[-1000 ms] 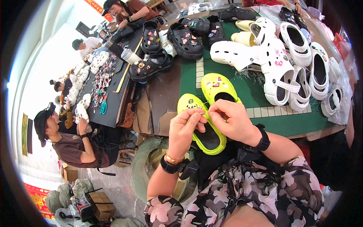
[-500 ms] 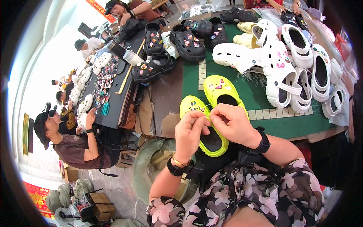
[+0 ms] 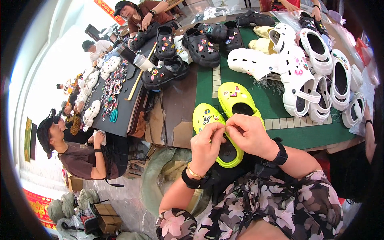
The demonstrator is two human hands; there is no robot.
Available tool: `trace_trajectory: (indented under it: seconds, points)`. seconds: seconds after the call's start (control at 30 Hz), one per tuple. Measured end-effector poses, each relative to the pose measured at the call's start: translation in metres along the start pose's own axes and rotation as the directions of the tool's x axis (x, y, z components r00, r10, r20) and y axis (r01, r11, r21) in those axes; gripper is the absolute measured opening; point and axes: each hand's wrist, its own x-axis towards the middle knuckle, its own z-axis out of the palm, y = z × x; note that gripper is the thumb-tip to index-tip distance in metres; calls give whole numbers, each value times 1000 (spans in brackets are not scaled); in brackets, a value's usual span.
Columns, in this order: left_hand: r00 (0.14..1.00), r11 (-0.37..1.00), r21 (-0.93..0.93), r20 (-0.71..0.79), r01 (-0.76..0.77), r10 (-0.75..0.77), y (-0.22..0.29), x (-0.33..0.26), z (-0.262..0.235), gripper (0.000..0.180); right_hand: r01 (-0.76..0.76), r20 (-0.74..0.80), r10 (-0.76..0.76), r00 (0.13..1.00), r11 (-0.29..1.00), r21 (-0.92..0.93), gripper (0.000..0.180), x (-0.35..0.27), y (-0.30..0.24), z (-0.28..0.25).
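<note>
A pair of lime-yellow foam clogs, the left clog (image 3: 206, 116) and the right clog (image 3: 236, 96), lies at the table's near edge, toes pointing away. Small decorative charms sit on their toes. Over the clogs, my left hand (image 3: 207, 144) and my right hand (image 3: 250, 136) meet, thumbs and forefingers pinched close together. A thin pale strand seems to run between the clogs down to my fingertips; its ends are hidden. Both hands partly cover the heel openings of the clogs.
White clogs (image 3: 296, 72) fill the right of the green-topped table (image 3: 260, 94); black clogs (image 3: 202, 48) stand at the far left. Across a gap, a dark table (image 3: 130, 86) bears loose charms and teal scissors (image 3: 113, 115). Several other people work nearby; one person's hand (image 3: 316, 12) touches dark clogs.
The view has shifted slightly. My hands stay pinched together over the yellow clogs, drawn a little closer. At left, a co-worker's raised hand has come down.
</note>
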Motion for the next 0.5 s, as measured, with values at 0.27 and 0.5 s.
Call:
trace_trajectory:
  seconds: [0.27, 0.5]
  points:
    - [898, 820, 496, -159, -286, 410, 0, 13, -31, 9, 208, -161, -290, 943, 895, -396, 26, 6, 13, -13]
    - [836, 912, 405, -475, -71, 275, -50, 15, -86, 8, 180, -53, -228, 972, 870, -458, 18, -16, 26, -22]
